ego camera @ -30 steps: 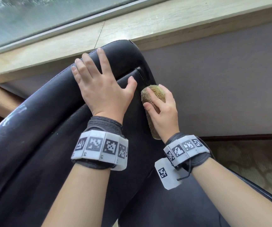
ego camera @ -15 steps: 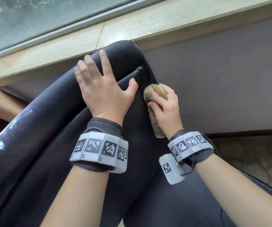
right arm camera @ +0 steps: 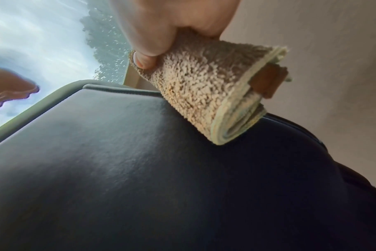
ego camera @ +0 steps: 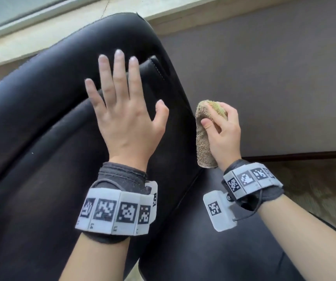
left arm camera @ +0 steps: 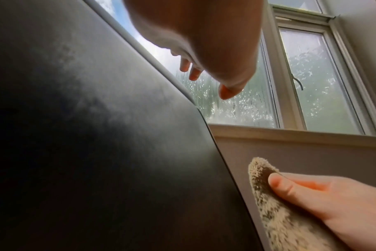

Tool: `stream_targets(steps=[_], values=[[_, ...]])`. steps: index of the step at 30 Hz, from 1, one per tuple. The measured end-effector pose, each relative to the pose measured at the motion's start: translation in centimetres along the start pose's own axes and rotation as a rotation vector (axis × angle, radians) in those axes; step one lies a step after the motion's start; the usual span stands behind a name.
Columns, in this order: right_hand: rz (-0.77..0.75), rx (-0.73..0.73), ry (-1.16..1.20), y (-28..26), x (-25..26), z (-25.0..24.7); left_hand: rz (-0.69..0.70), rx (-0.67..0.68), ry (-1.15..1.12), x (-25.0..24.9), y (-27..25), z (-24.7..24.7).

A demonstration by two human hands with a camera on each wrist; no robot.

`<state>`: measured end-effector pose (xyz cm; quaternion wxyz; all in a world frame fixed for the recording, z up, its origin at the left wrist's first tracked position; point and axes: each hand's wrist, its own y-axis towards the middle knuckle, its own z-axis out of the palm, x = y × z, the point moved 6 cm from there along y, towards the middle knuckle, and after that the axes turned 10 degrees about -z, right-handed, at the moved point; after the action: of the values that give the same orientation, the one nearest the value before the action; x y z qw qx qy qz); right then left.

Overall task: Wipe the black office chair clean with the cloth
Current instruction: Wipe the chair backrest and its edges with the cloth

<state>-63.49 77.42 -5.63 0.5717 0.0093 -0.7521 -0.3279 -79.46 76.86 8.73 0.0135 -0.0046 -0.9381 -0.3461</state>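
The black office chair [ego camera: 41, 122] fills the left and lower head view, its padded backrest tilted toward the window. My left hand [ego camera: 122, 110] hovers over the backrest with fingers spread and straight, lifted clear of the leather in the left wrist view [left arm camera: 204, 51]. My right hand [ego camera: 223, 132] grips a folded tan terry cloth [ego camera: 203, 142] at the chair's right edge. In the right wrist view the cloth [right arm camera: 204, 95] is a thick folded wad with its lower end against the black chair leather [right arm camera: 140, 169]. The cloth [left arm camera: 275, 212] and right hand [left arm camera: 333, 200] show in the left wrist view.
A pale stone windowsill [ego camera: 183, 9] and a rain-spotted window [left arm camera: 322, 81] lie just beyond the chair top. A grey wall [ego camera: 264, 88] with a dark baseboard [ego camera: 304, 155] stands to the right, and patterned floor [ego camera: 325, 189] lies below it.
My left hand has lifted off the backrest top and drawn back with fingers spread. My right hand has slid the cloth down the chair's right edge. The head view has moved closer.
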Motion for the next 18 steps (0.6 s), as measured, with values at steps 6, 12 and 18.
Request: stream_targets(steps=[6, 12, 18], values=[[0.122, -0.075, -0.004, -1.3, -3.0, -1.2, 0.111, -0.046, -0.054, 0.0, -3.2, 1.8], [0.09, -0.054, -0.058, -2.5, -4.7, -1.4, 0.088, 0.042, 0.006, -0.1, -5.7, 4.3], [-0.227, 0.175, -0.09, -1.0, -2.0, 1.6, 0.067, 0.08, 0.133, 0.3, -6.2, 5.8]])
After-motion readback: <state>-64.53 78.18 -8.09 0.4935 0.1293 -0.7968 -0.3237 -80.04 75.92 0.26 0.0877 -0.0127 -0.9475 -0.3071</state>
